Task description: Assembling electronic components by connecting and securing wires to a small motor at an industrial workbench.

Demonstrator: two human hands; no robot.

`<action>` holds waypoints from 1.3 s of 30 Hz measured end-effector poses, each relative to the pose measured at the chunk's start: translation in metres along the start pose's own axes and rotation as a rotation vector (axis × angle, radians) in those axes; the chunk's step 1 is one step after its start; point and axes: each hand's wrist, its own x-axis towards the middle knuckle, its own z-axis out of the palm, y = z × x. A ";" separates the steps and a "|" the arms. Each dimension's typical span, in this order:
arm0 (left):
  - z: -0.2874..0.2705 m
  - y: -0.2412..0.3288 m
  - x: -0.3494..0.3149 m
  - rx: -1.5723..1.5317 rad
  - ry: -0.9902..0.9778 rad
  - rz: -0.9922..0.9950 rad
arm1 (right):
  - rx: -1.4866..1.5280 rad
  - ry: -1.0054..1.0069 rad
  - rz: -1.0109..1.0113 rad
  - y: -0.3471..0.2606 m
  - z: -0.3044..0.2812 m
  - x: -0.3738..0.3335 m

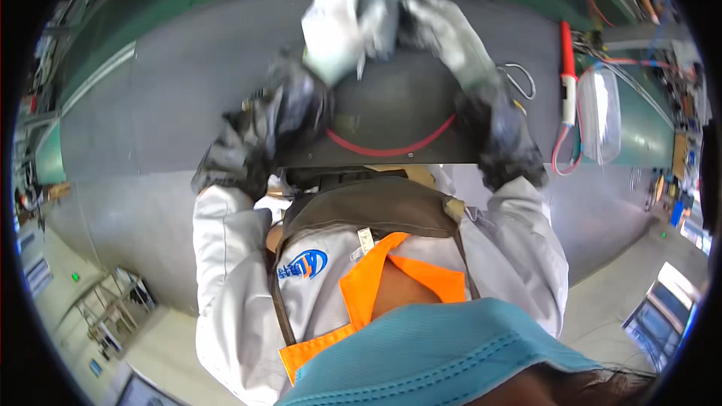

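grey bench [195, 90] | grey object [381, 9] between left hand [331, 22] and right hand [435, 21] | grips blurred, unclear

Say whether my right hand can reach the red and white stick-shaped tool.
Probably yes: the way from the right hand to the red and white stick-shaped tool looks free, with the metal loop just off it. But that hand seems busy at a blurred grey object.
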 end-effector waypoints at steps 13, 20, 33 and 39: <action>-0.117 -0.049 -0.042 -1.029 -0.177 -0.981 | -0.558 0.864 -0.444 -0.029 -0.149 -0.092; -0.178 -0.037 -0.128 -1.084 -0.984 -1.057 | -0.449 0.799 -0.304 -0.106 -0.207 -0.077; -0.063 0.026 -0.065 -1.465 -0.252 -0.775 | -0.976 -0.576 -0.502 0.030 -0.012 -0.066; -0.033 0.039 -0.056 -1.656 -0.088 -0.883 | -0.580 -0.081 -0.254 -0.003 0.016 -0.094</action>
